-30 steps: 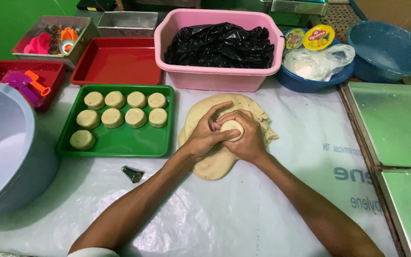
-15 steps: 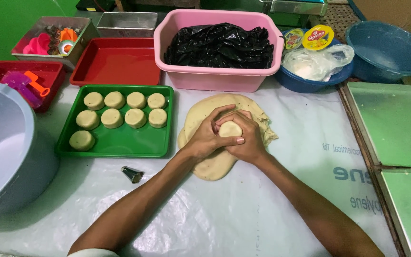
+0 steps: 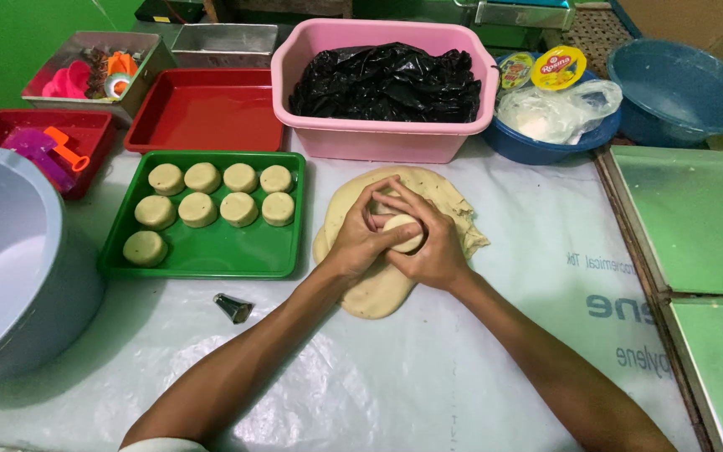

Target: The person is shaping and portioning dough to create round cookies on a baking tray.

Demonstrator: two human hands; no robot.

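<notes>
A desk (image 3: 428,377) covered in glossy translucent white plastic sheeting fills the scene. Left of it rises a bright green painted wall (image 3: 10,59). Soft, even light falls from above.

A person's left hand (image 3: 360,241) and right hand (image 3: 428,247) cup a round pale dough disc (image 3: 403,232) above a flattened sheet of beige dough (image 3: 378,289) on a white plastic-covered table (image 3: 428,377); nine discs (image 3: 198,209) fill a green rectangular plastic tray (image 3: 211,251) alongside.
</notes>
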